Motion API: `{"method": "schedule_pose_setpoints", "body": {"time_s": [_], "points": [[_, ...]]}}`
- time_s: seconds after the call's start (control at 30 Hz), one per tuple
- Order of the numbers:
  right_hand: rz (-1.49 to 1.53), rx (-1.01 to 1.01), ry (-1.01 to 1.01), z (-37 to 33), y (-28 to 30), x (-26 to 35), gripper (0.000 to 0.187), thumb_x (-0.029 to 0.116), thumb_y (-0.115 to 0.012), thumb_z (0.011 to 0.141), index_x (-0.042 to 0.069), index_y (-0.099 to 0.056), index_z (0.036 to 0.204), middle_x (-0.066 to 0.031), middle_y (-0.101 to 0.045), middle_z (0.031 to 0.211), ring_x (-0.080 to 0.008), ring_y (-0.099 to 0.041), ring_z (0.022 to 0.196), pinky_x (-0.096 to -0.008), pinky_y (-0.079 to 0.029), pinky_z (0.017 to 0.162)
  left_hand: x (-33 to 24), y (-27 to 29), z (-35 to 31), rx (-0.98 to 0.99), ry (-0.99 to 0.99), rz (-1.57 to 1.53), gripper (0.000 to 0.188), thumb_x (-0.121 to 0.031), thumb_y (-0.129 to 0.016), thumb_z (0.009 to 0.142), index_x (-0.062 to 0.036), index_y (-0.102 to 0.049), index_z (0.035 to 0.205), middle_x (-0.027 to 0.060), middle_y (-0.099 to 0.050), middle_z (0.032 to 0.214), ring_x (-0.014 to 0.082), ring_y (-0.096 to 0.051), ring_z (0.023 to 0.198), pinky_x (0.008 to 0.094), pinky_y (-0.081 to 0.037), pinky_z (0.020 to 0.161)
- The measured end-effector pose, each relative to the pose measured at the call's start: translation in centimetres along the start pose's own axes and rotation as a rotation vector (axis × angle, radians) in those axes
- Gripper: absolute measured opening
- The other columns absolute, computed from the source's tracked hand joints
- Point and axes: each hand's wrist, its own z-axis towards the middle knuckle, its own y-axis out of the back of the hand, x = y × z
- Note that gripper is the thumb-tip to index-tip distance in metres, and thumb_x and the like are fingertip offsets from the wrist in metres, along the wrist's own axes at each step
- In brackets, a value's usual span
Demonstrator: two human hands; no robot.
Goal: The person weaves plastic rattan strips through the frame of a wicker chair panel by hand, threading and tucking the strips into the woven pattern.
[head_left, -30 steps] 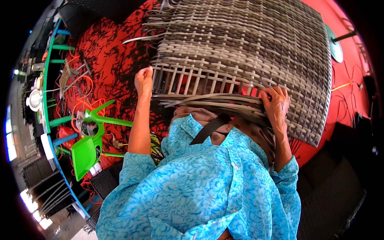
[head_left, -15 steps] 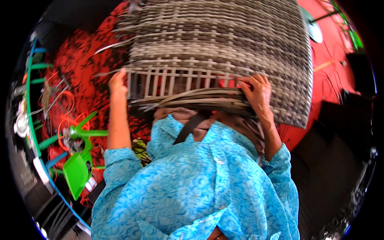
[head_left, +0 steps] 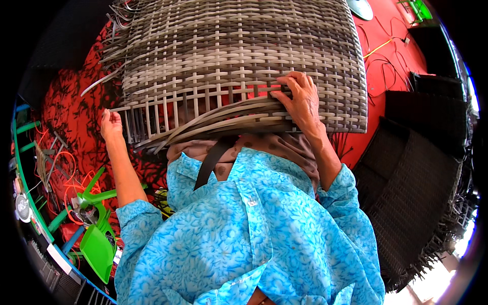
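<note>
A grey-brown woven wicker panel (head_left: 239, 46) lies across my lap, with a ladder-like open section of bare crosswise strips along its near side. At the left edge, my left hand (head_left: 111, 123) is closed in a pinch on the end of a thin flat wicker strip (head_left: 152, 103). That strip runs to the right through the open section. My right hand (head_left: 302, 101) rests on the weave, thumb and forefinger curled around the strip where the open section meets the finished weave. A bundle of loose wicker strips (head_left: 229, 114) lies nearest my body, passing under my right hand.
Loose strip ends fray from the panel's far left edge. Dark scraps litter the red floor (head_left: 76, 101) on the left. A green dustpan (head_left: 96, 252) and orange cord lie at the lower left. Dark woven panels (head_left: 412, 188) are stacked on the right, near cables on the floor.
The view has shifted, so the panel and both hands appear further left. The left hand sits a little lower and further out, with the strip still in its fingers. The right hand stays at the weave.
</note>
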Motion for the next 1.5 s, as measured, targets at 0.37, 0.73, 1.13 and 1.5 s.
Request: {"method": "schedule_pose_setpoints", "body": {"time_s": [0.37,0.73,1.13,1.5], "points": [[0.014,-0.068,0.060,-0.2,-0.9,-0.1,0.016,0.022,-0.070,0.075,0.015,-0.066,0.090,-0.0013,-0.057,0.091,-0.0232,-0.053,0.088,-0.0367,-0.041,0.073,3.2,-8.1,-15.0,0.217,-0.733,0.733,0.022,-0.017,-0.069,0.084,-0.0035,-0.061,0.099,0.0006,-0.057,0.078,0.0093,-0.054,0.069,0.0235,-0.046,0.061],[-0.090,-0.048,0.086,-1.7,0.0,1.8,0.013,0.025,-0.068,0.076,0.016,-0.064,0.085,0.0019,-0.059,0.091,-0.0213,-0.051,0.087,-0.0364,-0.037,0.075,10.7,-20.4,-29.5,1.267,-0.851,1.240,0.012,-0.018,-0.063,0.083,-0.0076,-0.067,0.087,0.0071,-0.059,0.079,0.0252,-0.058,0.082,0.0358,-0.048,0.073],[-0.158,-0.055,0.023,-2.1,-0.3,2.6,0.022,0.026,-0.067,0.078,0.014,-0.065,0.098,0.0010,-0.060,0.097,-0.0204,-0.051,0.094,-0.0372,-0.036,0.081,11.8,-21.4,-28.9,1.216,-0.912,1.289,0.017,-0.013,-0.062,0.083,-0.0057,-0.064,0.098,0.0091,-0.057,0.084,0.0282,-0.055,0.083,0.0371,-0.046,0.073],[-0.181,-0.073,0.050,-2.3,-0.2,2.7,0.024,0.024,-0.067,0.078,0.013,-0.066,0.099,0.0010,-0.063,0.102,-0.0208,-0.054,0.096,-0.0370,-0.038,0.085,9.8,-16.7,-29.3,0.960,-1.105,1.383,0.036,-0.017,-0.066,0.080,-0.0012,-0.058,0.110,0.0131,-0.057,0.105,0.0312,-0.055,0.097,0.0406,-0.045,0.084]]}}
